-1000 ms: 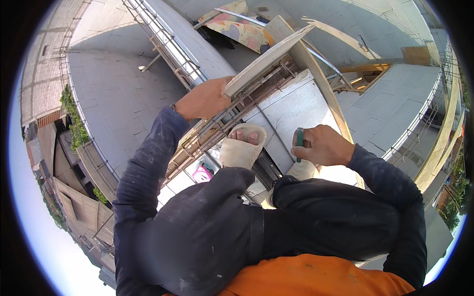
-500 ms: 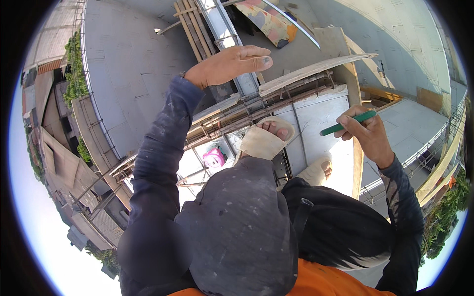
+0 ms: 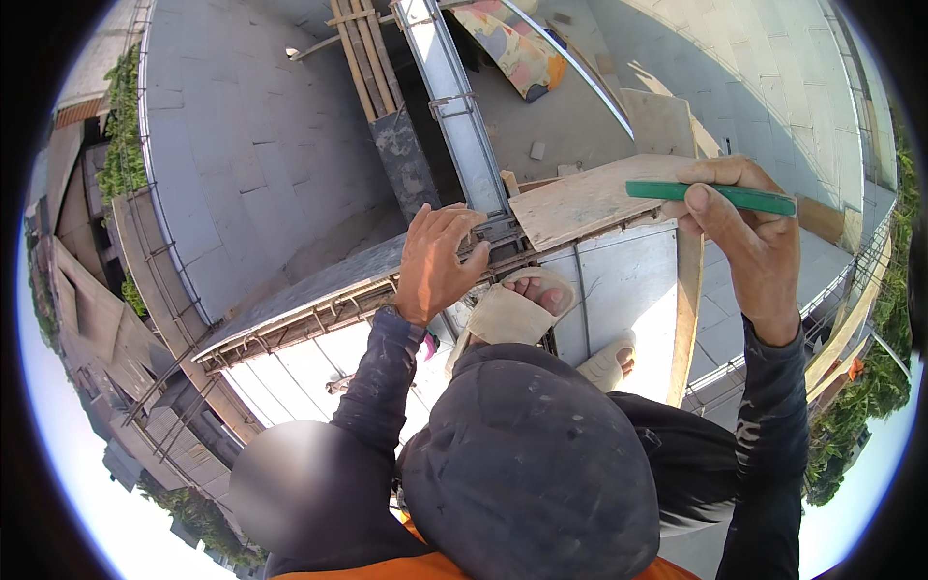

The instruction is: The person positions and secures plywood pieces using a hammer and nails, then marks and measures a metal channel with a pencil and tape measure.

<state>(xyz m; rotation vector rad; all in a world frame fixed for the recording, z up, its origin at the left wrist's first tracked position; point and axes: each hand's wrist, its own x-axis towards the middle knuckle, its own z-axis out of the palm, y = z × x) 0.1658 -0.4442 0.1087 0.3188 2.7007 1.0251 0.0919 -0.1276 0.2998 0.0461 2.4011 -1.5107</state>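
My right hand [image 3: 739, 227] is raised at the right, holding a slim, flat green stick [image 3: 710, 195] between thumb and fingers; its exact kind does not show. Behind the stick lies a wooden board [image 3: 590, 198]. My left hand [image 3: 435, 256] is open, fingers apart, over the rebar-lined ledge beside the foot of a long metal channel beam [image 3: 454, 116]. Whether its fingers touch the ledge I cannot tell. A pink object beside my left wrist is mostly hidden by the forearm.
My bent knee [image 3: 527, 454] fills the lower middle. My sandalled feet [image 3: 527, 309] rest on pale panels along the rebar. Bamboo poles [image 3: 362, 63] and a patterned cloth [image 3: 512, 48] lie at the top. An upright plywood edge [image 3: 688, 309] stands right of my feet.
My left hand has come down and nearer, from over the beam to the ledge. My right hand with the green stick has risen slightly and moved right. The wooden board now shows more of its face.
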